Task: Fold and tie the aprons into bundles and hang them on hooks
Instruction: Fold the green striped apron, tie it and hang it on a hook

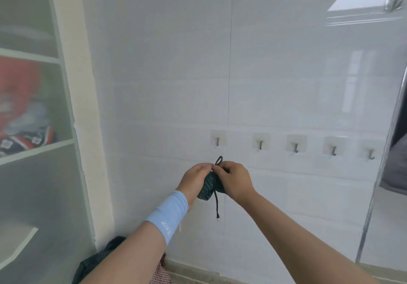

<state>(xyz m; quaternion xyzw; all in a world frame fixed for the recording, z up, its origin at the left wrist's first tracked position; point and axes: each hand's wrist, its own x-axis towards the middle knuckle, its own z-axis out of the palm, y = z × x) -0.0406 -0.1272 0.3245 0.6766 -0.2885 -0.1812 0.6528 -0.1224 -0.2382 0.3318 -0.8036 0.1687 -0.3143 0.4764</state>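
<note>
A glossy white tiled wall (165,63) fills most of the view, with one thin vertical seam (229,74) running down it. At its left edge stands a cream pillar (74,63), its paint rough along the lower edge. Left of that is a shelf unit (37,151) seen blurred (as if behind a frosted panel), with a red shape (17,90) on the middle shelf and a red, dark and white patterned cloth (24,140) below it. On the right a metal frame strip (370,206) slants upward, and something dark grey (396,162) sits beyond it. A beige ledge (193,272) runs along the wall's foot.
</note>
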